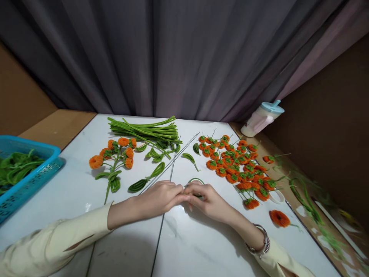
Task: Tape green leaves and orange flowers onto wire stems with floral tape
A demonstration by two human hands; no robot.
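My left hand and my right hand meet fingertip to fingertip over the white tabletop, both pinched closed. What lies between the fingertips is too small to make out. A green ring-like loop shows just behind my right hand. Left of centre lies an assembled stem with orange flowers and green leaves. Loose dark and light green leaves rest beyond my left hand, and another leaf lies farther back. Many orange flower heads with green bases are spread at the right.
A bundle of green stems lies at the back. Thin wires cross the middle. At the left is a blue basket of green pieces. A lidded cup stands back right, and green scraps lie along the right edge.
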